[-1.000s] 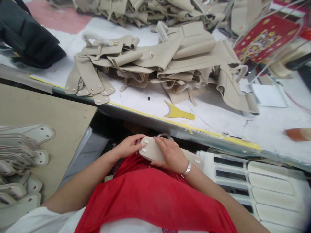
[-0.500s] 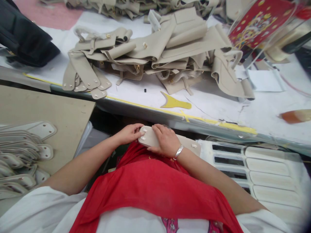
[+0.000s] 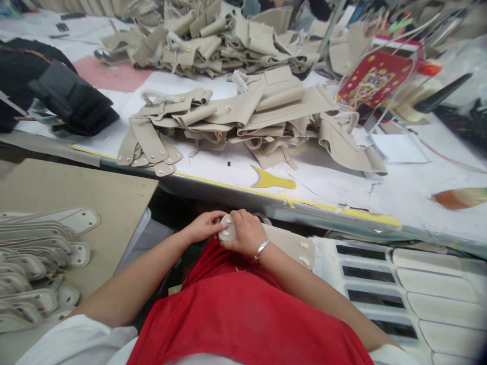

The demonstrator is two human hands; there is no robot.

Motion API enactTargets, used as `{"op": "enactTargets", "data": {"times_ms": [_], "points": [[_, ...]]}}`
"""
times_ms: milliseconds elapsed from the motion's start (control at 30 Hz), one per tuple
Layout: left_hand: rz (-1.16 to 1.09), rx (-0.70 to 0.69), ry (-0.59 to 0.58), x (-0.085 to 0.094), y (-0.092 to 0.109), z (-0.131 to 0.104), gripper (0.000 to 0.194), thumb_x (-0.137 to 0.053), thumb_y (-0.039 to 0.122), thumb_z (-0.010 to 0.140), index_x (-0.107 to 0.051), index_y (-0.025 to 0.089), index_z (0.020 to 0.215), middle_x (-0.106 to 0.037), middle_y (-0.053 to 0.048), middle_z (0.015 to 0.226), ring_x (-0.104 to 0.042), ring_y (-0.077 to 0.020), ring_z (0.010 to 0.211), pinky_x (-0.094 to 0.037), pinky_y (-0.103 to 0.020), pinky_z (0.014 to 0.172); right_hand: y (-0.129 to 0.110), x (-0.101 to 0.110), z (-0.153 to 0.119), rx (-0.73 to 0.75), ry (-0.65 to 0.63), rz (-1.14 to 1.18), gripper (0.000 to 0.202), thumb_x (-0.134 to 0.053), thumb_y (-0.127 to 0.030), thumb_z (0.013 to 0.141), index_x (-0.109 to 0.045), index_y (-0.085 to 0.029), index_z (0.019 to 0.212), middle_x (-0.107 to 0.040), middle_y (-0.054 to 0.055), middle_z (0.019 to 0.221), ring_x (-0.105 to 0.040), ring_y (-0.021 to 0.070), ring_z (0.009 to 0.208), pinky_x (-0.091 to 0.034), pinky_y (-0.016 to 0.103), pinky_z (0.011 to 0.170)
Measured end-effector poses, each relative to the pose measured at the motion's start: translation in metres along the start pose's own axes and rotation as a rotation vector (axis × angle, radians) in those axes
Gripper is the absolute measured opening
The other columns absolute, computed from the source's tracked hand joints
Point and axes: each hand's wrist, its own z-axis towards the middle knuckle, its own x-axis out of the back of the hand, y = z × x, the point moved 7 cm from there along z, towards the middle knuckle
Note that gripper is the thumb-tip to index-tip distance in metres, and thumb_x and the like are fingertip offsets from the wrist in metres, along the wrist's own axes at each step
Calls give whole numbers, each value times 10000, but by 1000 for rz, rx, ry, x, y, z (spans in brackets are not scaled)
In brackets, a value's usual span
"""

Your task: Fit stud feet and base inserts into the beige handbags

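A beige leather strap piece (image 3: 284, 239) with a rounded end and small white bits stuck on it lies across my lap, just below the bench edge. My left hand (image 3: 204, 227) pinches the rounded end, its thumb and fingertips at the white bits. Wrapped over the strap close to that end is my right hand (image 3: 246, 234), a silver bracelet on its wrist. More of the beige leather shows to the right of this hand, with two more white bits; whether it is the same piece is hidden by the hand.
Beige leather bag parts (image 3: 243, 114) are heaped on the white bench ahead. A yellow template (image 3: 274, 177) lies near its taped edge. To the left, a board (image 3: 125, 203) holds stacked straps (image 3: 45, 238). Pale oblong pieces (image 3: 437, 279) lie at right. A black bundle (image 3: 76, 101) sits at back left.
The view has tipped upward, showing more of the far bench. My right hand has slid left along the strap, closer to its rounded end and to my left hand.
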Motion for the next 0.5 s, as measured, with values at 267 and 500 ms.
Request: {"op": "enactTargets", "data": {"times_ms": [267, 500], "points": [[-167, 67, -9, -1, -5, 1, 445, -628, 442, 743, -569, 133, 1057, -476, 55, 556, -501, -81, 432, -418, -181, 432, -2, -1, 6, 6, -17, 37, 540, -664, -507, 609, -508, -181, 1010, -535, 70, 970, -515, 229, 904, -399, 347, 781], [-97, 86, 50, 1, -5, 2, 410, -589, 466, 764, -586, 142, 1016, -551, 26, 605, -506, -88, 442, -376, -182, 424, 8, 3, 12, 51, -135, 145, 643, -693, -524, 618, -504, -170, 1121, -553, 86, 1052, -523, 232, 965, -400, 349, 844]]}}
